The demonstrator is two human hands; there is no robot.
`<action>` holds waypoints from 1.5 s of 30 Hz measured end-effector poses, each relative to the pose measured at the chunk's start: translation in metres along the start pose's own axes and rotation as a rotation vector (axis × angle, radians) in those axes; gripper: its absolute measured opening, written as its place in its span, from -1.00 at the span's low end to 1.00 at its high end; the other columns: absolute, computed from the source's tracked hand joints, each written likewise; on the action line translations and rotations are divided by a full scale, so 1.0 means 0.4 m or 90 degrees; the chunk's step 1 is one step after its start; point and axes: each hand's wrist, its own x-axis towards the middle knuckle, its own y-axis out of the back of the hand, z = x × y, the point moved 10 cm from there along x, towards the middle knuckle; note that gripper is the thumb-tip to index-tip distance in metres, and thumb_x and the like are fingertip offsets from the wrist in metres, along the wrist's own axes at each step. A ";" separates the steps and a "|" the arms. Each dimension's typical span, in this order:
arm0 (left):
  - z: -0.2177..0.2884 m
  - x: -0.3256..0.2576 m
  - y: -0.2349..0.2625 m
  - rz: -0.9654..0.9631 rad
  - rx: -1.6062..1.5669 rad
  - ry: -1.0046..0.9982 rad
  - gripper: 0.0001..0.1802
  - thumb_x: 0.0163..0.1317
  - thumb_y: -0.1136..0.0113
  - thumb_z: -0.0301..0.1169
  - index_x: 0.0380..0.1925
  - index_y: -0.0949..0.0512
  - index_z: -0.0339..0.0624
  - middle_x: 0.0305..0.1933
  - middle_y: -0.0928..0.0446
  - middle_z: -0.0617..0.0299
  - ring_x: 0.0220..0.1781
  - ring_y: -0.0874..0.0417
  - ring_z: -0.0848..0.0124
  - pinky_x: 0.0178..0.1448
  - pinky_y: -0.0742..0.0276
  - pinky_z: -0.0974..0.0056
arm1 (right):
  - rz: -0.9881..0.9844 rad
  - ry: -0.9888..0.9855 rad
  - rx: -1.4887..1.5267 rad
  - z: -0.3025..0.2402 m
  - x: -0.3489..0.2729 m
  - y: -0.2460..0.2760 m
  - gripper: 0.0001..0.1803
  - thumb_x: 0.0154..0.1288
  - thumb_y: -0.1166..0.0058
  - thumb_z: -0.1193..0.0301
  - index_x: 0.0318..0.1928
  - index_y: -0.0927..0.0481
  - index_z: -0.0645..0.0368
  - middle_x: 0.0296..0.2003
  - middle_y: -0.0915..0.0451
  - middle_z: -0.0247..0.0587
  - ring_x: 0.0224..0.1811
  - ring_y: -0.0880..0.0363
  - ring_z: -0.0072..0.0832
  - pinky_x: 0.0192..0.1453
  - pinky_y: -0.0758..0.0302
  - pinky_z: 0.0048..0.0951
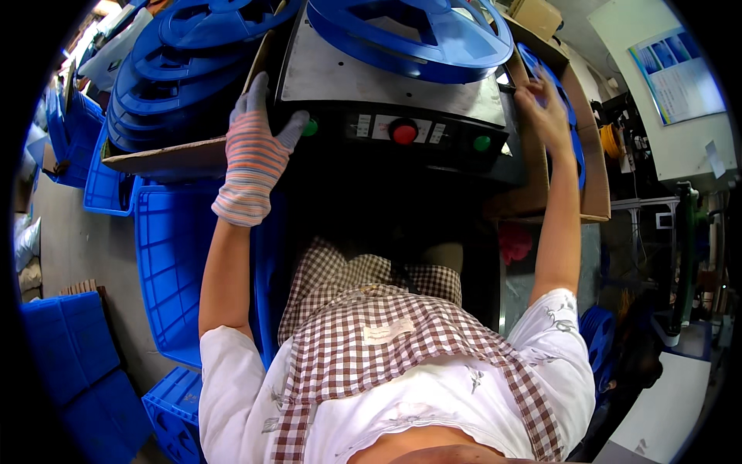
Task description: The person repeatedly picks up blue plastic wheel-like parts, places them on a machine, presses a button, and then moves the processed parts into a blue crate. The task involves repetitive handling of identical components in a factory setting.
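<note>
A black machine with a metal top [340,81] stands in front of me, a large blue plastic reel [417,42] lying on it. Its front panel carries a red button [403,131] between a left green button [309,127] and a right green button [482,144]. My left hand [253,158], in a striped knit glove, is at the machine's left corner with fingers stretched and the thumb at the left green button; I cannot tell whether it presses. My bare right hand [547,116] is raised by the right corner, fingers loosely bent and apart, holding nothing visible.
On the left, a cardboard box [166,160] holds several stacked blue reels [147,108]. Another cardboard box [593,166] with blue reels stands on the right. Blue plastic crates [174,271] stand by my left arm, and stacked blue boxes [73,340] lie farther left.
</note>
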 end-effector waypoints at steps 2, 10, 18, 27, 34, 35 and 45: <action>-0.030 -0.016 -0.042 -0.046 0.057 0.034 -0.25 0.05 -0.38 -0.32 0.23 -0.27 -0.23 0.10 -0.43 -0.13 0.13 -0.48 0.04 0.18 -0.45 0.14 | -0.105 -0.129 -0.051 0.125 -0.096 -0.059 -0.10 -0.03 -0.42 0.23 0.31 -0.26 0.18 0.03 -0.50 0.02 0.09 -0.50 -0.30 0.15 -0.44 -0.35; -0.113 -0.028 -0.071 -0.055 0.016 0.042 -0.27 0.08 -0.36 -0.34 0.24 -0.26 -0.26 0.14 -0.42 -0.17 0.18 -0.45 0.03 0.23 -0.37 0.15 | -0.054 0.046 -0.240 0.044 -0.121 -0.160 -0.21 0.07 -0.32 0.14 0.29 -0.31 0.06 0.07 -0.44 0.01 0.09 -0.48 -0.13 0.19 -0.43 -0.21; -0.124 -0.120 0.029 0.003 -0.120 0.050 -0.46 0.24 -0.13 -0.54 0.24 -0.29 -0.24 0.15 -0.46 0.01 0.15 -0.50 0.26 0.27 -0.38 0.25 | 0.054 -0.102 -0.218 0.242 -0.042 0.164 -0.40 0.18 -0.15 0.05 0.19 -0.45 0.03 -0.05 -0.57 0.08 0.03 -0.56 -0.15 0.09 -0.48 -0.31; -0.131 -0.260 0.116 -0.011 -0.179 0.180 -0.63 0.31 0.01 -0.60 0.12 -0.44 -0.21 0.06 -0.53 0.05 0.11 -0.54 0.28 0.24 -0.43 0.29 | 0.118 -0.587 -0.471 0.671 -0.082 0.362 0.02 0.00 -0.04 -0.30 0.34 -0.19 0.10 0.22 -0.31 0.23 0.28 -0.26 0.12 0.28 -0.22 0.08; -0.013 -0.184 0.165 -0.004 -0.063 0.011 -0.63 0.22 -0.08 -0.66 0.05 -0.49 -0.25 0.06 -0.55 0.06 0.10 -0.56 0.24 0.22 -0.44 0.30 | 0.034 -0.689 -0.543 0.587 -0.113 0.346 -0.04 -0.01 -0.07 -0.17 0.33 -0.21 0.11 0.27 -0.29 0.15 0.31 -0.25 0.07 0.32 -0.20 0.06; 0.028 -0.149 0.161 -0.007 -0.044 -0.057 -0.63 0.20 -0.09 -0.67 0.04 -0.49 -0.26 0.04 -0.55 0.05 0.10 -0.55 0.22 0.22 -0.43 0.29 | 0.010 -0.667 -0.552 0.611 -0.113 0.384 -0.06 -0.03 -0.07 -0.16 0.31 -0.25 0.11 0.25 -0.31 0.14 0.30 -0.28 0.04 0.32 -0.20 0.04; 0.185 0.130 -0.030 -0.065 0.155 -0.374 -0.48 0.14 -0.20 -0.44 0.16 -0.40 -0.11 0.07 -0.50 0.08 0.11 -0.52 0.14 0.21 -0.41 0.14 | 0.082 -0.334 -0.314 0.423 -0.309 0.631 -0.30 0.14 -0.14 0.13 0.27 -0.34 0.17 -0.15 -0.59 -0.04 -0.11 -0.55 -0.37 0.01 -0.41 -0.44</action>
